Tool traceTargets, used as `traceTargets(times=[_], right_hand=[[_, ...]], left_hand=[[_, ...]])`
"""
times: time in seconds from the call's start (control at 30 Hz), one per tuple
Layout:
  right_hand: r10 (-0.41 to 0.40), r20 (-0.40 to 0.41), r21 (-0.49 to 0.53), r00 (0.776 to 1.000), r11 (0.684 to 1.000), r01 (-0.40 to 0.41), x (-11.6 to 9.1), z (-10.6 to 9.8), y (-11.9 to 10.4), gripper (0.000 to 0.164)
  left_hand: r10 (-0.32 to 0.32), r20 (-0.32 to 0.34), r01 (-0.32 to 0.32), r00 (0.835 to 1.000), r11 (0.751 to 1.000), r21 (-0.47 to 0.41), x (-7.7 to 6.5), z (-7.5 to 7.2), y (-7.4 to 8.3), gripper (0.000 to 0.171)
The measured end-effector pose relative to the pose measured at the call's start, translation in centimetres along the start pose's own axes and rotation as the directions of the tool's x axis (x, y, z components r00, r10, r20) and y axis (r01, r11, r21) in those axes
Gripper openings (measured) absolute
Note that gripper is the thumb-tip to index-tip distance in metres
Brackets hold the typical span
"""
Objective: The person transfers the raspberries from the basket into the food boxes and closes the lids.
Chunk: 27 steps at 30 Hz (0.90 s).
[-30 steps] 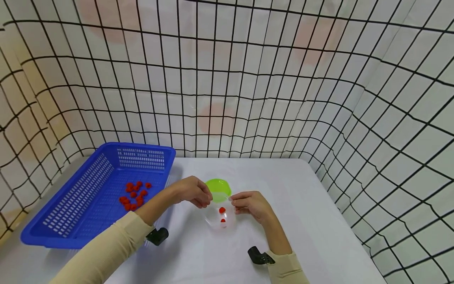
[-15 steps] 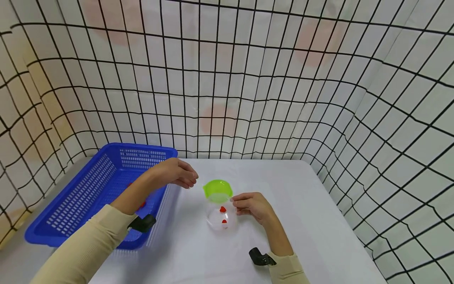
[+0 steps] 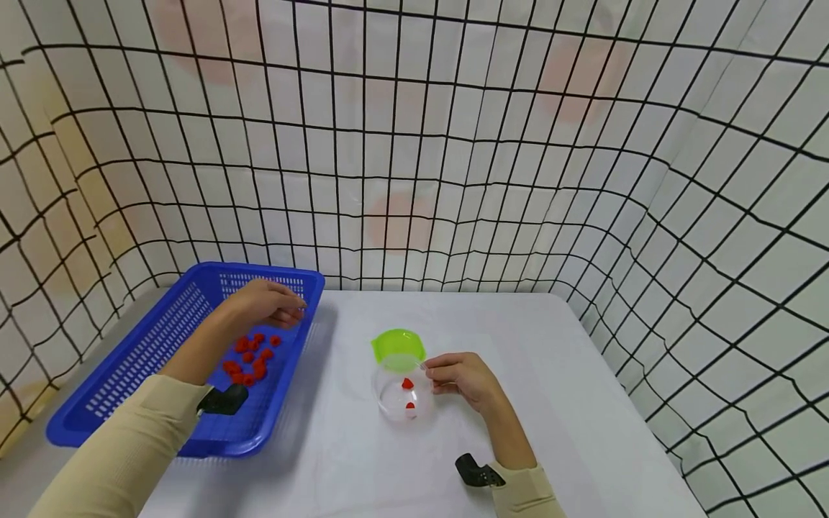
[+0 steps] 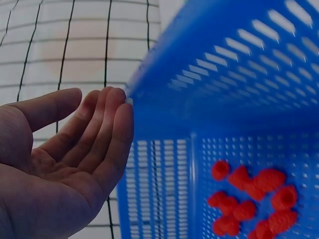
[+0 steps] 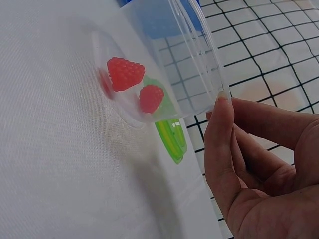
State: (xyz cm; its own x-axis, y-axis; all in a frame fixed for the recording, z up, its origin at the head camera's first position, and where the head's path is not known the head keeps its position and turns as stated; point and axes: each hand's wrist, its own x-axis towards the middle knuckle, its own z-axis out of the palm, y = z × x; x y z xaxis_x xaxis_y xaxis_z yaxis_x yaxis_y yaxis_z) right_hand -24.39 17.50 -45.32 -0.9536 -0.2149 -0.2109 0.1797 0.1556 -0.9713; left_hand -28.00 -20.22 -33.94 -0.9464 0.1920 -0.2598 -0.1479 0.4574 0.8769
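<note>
A clear plastic cup (image 3: 393,404) with two raspberries (image 5: 125,73) at its bottom stands on the white table. My right hand (image 3: 468,379) pinches its rim between thumb and fingers, as the right wrist view also shows. Just behind the cup lies a bright green lid (image 3: 398,344), partly seen through the clear wall. My left hand (image 3: 267,302) is over the blue basket (image 3: 299,360), its fingers loosely bent and nothing in them. In the basket, several red raspberries (image 4: 269,180) lie loose on the perforated floor, below and beside that hand.
The basket takes up the left of the white table (image 3: 518,345). Black netting (image 3: 440,173) hangs in front of a pale wall at the back and along both sides.
My left hand has left the cup and moved left to above the basket. My right hand keeps its pinch on the cup rim. The cup stays in place.
</note>
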Motion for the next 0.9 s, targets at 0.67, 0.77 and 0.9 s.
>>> traceTargets(times=[0.67, 0.77, 0.9], right_hand=[[0.019, -0.008, 0.006, 1.000, 1.000, -0.019, 0.0, 0.3, -0.3, 0.027], [0.019, -0.008, 0.005, 1.000, 1.000, -0.019, 0.0, 0.4, -0.3, 0.027], [0.025, -0.009, 0.007, 1.000, 1.000, -0.025, 0.0, 0.4, -0.3, 0.027]], left_hand=[[-0.118, -0.056, 0.120, 0.991, 0.992, 0.033, -1.1, -5.1, -6.0, 0.041], [-0.137, -0.074, 0.140, 0.988, 0.990, 0.035, -1.3, -5.6, -6.6, 0.042], [-0.180, -0.058, 0.183, 0.982, 0.982, 0.039, -1.3, -6.1, -7.5, 0.041]])
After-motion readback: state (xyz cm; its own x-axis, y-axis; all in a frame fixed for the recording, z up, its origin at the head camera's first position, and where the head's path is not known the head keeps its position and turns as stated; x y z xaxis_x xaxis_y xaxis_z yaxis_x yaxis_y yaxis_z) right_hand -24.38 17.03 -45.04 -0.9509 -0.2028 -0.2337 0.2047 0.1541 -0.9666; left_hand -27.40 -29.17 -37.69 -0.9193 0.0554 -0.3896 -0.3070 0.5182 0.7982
